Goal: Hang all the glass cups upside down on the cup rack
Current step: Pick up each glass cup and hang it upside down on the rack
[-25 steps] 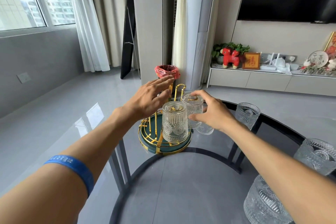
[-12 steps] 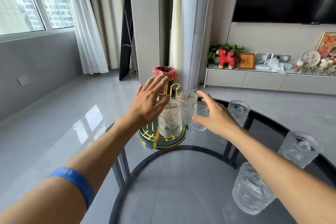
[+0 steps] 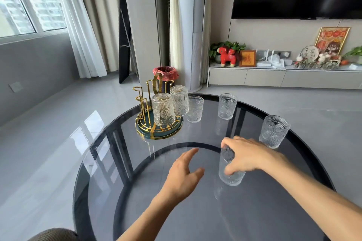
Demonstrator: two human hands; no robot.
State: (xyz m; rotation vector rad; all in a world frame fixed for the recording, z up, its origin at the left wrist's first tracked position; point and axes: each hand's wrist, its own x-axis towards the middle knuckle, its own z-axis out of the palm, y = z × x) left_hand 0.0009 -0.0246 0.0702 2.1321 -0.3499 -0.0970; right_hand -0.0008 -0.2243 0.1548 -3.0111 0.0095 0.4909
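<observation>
A gold wire cup rack on a round green base stands at the far left of the glass table. Two patterned glass cups hang upside down on it, one in front and one behind. Three more cups stand upright on the table: one beside the rack, one further right, one at the right edge. My right hand is wrapped around a nearer upright cup. My left hand hovers open just left of it, holding nothing.
The dark glass table is oval with a black rim, its edge close on the left. A bin with a red liner stands on the floor behind the rack. A low TV cabinet with ornaments lines the far wall.
Both hands have pulled back from the rack to the near side of the table. My right hand has closed on a nearer upright cup. The second cup stays hanging on the rack.
</observation>
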